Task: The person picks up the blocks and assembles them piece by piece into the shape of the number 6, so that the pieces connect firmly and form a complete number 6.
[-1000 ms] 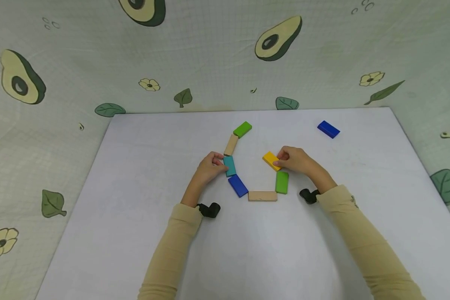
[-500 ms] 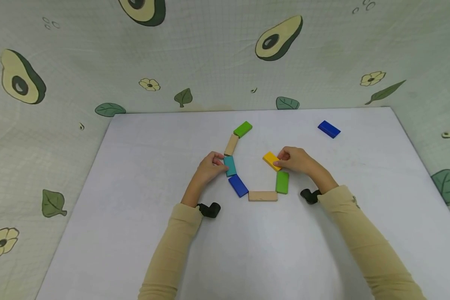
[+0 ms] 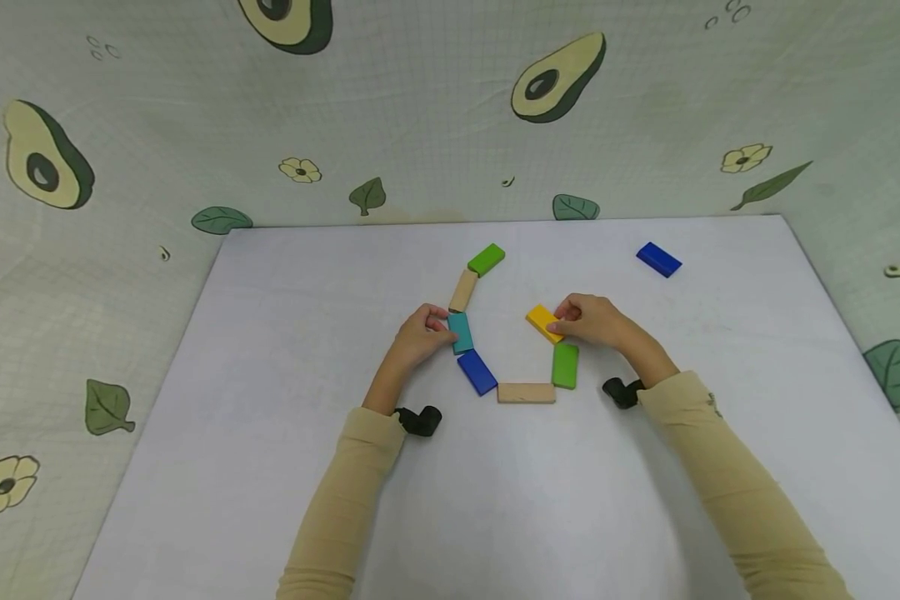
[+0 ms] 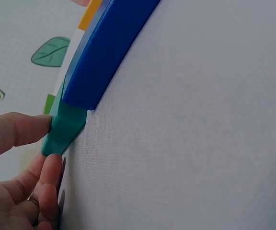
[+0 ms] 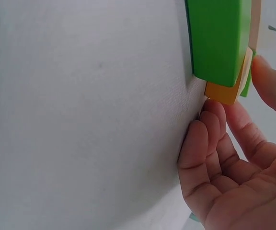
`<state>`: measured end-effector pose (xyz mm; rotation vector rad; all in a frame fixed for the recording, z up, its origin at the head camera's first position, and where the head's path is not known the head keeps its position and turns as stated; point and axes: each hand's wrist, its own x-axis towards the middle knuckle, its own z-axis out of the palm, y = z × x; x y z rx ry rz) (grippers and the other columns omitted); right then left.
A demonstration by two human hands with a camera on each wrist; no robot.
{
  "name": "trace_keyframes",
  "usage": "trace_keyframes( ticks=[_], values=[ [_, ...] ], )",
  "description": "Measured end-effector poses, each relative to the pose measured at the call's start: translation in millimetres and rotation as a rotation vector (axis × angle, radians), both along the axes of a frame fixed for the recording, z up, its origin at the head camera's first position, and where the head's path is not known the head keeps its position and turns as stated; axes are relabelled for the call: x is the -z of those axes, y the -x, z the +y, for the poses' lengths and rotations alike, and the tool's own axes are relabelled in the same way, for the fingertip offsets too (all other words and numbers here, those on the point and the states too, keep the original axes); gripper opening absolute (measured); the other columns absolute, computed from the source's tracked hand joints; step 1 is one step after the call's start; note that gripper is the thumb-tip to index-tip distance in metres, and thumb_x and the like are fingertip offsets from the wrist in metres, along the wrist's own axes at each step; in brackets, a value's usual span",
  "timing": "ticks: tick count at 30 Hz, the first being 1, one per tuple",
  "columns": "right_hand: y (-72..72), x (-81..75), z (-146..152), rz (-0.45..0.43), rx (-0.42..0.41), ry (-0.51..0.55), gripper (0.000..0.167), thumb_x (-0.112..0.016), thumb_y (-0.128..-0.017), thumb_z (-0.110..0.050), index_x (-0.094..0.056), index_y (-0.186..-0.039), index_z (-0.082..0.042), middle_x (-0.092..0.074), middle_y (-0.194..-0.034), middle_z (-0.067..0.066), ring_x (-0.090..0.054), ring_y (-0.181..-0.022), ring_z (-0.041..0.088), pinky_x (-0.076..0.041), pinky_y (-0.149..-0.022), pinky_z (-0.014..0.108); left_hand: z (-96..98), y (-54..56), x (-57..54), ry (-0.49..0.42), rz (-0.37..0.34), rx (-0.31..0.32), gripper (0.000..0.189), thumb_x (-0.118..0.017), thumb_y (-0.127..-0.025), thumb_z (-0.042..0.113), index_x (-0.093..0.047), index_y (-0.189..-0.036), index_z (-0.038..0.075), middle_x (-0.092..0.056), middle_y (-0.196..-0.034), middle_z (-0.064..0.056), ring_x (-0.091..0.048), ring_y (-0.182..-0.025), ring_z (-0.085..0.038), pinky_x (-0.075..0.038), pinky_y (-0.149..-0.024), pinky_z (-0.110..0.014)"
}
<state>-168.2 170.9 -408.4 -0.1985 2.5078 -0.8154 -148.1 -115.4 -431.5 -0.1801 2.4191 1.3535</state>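
My left hand (image 3: 418,337) pinches a teal wooden block (image 3: 461,336) between thumb and fingers; in the left wrist view the thumb lies on the upper side of the teal block (image 4: 67,125). With thumb and fingertips my right hand (image 3: 594,320) holds a yellow block (image 3: 539,318) that lies slanted. Its lower end meets a green block (image 3: 565,367). A blue block (image 3: 477,372) and a plain wood block (image 3: 526,393) link the teal side to the green one, forming a curve of blocks. Above the teal block, a second plain wood block (image 3: 463,291) leads to another green block (image 3: 487,260).
Apart from the curve, another blue block (image 3: 658,259) lies at the back right of the white table (image 3: 270,333). Black wrist cameras sit at both cuffs. A cloth (image 3: 435,108) printed with avocados and leaves surrounds the table at the back and sides.
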Motion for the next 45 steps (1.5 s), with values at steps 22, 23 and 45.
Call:
trace_keyframes(
  ticks=[22,23,45],
  values=[
    [13.5,-17.5,31,0.130,0.212,0.032,0.039,-0.054,-0.093,-0.029,-0.051,-0.119,0.000,-0.052,-0.113,0.021,-0.047,-0.102,0.033,-0.042,-0.089,0.045,-0.1,0.1,-1.9,-0.002,0.005,-0.006,0.039,-0.067,-0.079,0.019,-0.054,-0.114,0.009,-0.053,-0.084,-0.002,-0.046,-0.075,-0.015,-0.035,-0.065,-0.024],
    [14.4,-17.7,34,0.139,0.225,0.033,0.039,-0.054,-0.093,-0.028,-0.051,-0.119,0.000,-0.052,-0.114,0.021,-0.046,-0.103,0.034,-0.042,-0.089,0.045,-0.1,0.2,-1.7,-0.003,0.004,-0.005,0.039,-0.067,-0.079,0.019,-0.054,-0.114,0.009,-0.053,-0.084,-0.002,-0.046,-0.075,-0.015,-0.035,-0.065,-0.024],
    [31.1,-15.6,86,0.323,0.434,0.037,0.041,-0.055,-0.092,-0.018,-0.047,-0.123,0.007,-0.047,-0.122,0.028,-0.043,-0.114,0.041,-0.034,-0.097,0.052,-0.5,-0.5,-2.8,-0.004,0.000,-0.004,0.039,-0.069,-0.079,0.018,-0.055,-0.114,0.009,-0.053,-0.082,0.000,-0.045,-0.073,-0.014,-0.034,-0.065,-0.024]
  ],
)
